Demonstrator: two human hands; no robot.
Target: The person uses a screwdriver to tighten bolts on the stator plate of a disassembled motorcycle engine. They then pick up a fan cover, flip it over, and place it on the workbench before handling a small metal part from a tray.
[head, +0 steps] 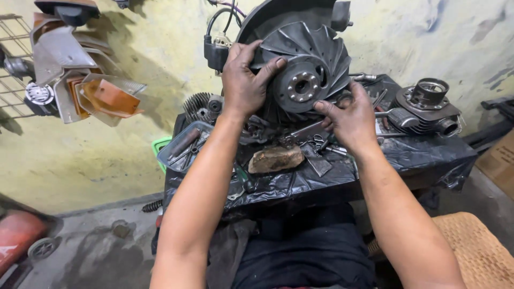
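left hand [243, 80] hides part of the fan wheel [308, 67].

Low workbench [417, 155] draped in black plastic sheeting, centre of frame. Resting on it: engine with finned flywheel fan [305, 69], upper centre; cylinder part [425, 107], right; clear tray of tools [184, 147], left; brown wooden block [276, 159] and scissors [319, 142], centre.
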